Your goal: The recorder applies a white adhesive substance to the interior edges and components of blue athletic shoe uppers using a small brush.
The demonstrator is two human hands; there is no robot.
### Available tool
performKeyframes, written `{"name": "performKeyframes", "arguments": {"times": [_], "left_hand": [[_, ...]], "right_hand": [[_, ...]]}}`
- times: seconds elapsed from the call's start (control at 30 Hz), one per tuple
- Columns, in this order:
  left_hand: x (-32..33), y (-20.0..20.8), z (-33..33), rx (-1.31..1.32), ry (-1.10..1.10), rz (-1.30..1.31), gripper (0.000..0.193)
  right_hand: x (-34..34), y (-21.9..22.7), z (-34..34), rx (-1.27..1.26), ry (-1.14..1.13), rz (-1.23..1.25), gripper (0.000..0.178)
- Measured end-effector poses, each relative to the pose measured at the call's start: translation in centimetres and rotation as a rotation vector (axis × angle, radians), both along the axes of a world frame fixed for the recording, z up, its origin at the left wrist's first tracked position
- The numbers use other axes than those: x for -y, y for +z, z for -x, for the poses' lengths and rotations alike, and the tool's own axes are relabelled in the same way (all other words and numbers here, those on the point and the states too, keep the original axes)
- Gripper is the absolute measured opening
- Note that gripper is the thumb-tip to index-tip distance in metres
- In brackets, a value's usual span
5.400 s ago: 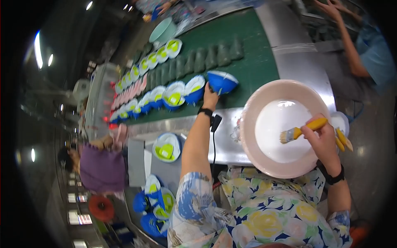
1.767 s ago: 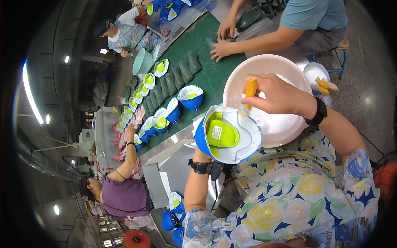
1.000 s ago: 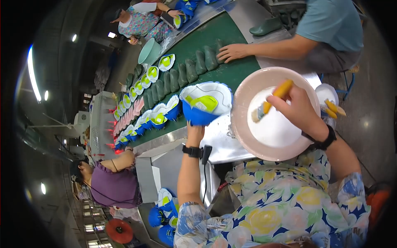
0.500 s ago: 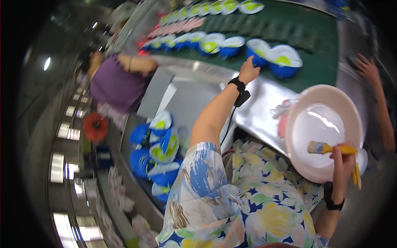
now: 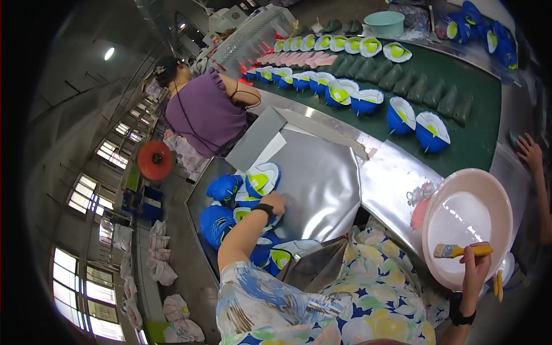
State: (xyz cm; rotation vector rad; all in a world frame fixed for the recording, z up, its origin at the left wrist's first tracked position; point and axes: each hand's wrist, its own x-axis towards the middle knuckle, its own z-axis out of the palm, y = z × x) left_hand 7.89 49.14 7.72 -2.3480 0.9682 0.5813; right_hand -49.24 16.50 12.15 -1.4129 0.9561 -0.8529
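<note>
My left hand point(image 5: 275, 202) is down at a heap of blue shoe uppers point(image 5: 216, 223) with white edges and yellow-green linings, on the metal table at the left. Its fingers are hidden, so I cannot see whether it grips one. My right hand point(image 5: 476, 265) is closed round the yellow handle of a paintbrush point(image 5: 454, 250). The bristles point left, above white liquid inside a pale pink basin point(image 5: 431, 221). Two blue uppers point(image 5: 432, 132) stand at the near edge of the green conveyor belt point(image 5: 480, 123), behind a longer row.
Dark sole-shaped pieces point(image 5: 411, 83) and pink ones point(image 5: 299, 60) line the belt's middle. A person in purple point(image 5: 204, 112) sits at the left. Another person's hand point(image 5: 530, 152) is at the right edge. A red round stool point(image 5: 154, 160) stands beyond the table; a mint basin point(image 5: 384, 24) is at the back.
My left hand has left the near uppers on the belt and come down left to the heap. My right hand still holds the paintbrush over the basin. The view has shifted.
</note>
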Motion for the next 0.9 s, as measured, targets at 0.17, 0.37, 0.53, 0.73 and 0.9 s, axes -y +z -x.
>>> {"name": "performKeyframes", "arguments": {"times": [0.17, 0.37, 0.53, 0.73, 0.9], "left_hand": [[11.8, 0.7, 0.5, 0.198, -0.278, 0.545, 0.021], [27.9, 1.5, 7.7, -0.026, -0.035, 0.834, 0.059], [28.3, 1.5, 8.3, -0.600, 0.029, 0.986, 0.040], [19.2, -0.2, 4.5, -0.043, -0.827, 0.619, 0.059], [17.8, -3.2, 1.3, 0.272, -0.656, 0.903, 0.075]], "right_hand": [[-0.3, 1.8, -1.2, -0.032, 0.052, 0.074, 0.011], [-1.6, 2.5, -1.2, -0.043, 0.003, 0.106, 0.009], [-1.3, 1.1, 1.7, -0.119, -0.002, 0.213, 0.009], [0.2, 0.4, 3.2, -0.050, -0.076, 0.149, 0.010], [0.7, 1.8, 1.6, -0.087, -0.055, 0.164, 0.016]]}}
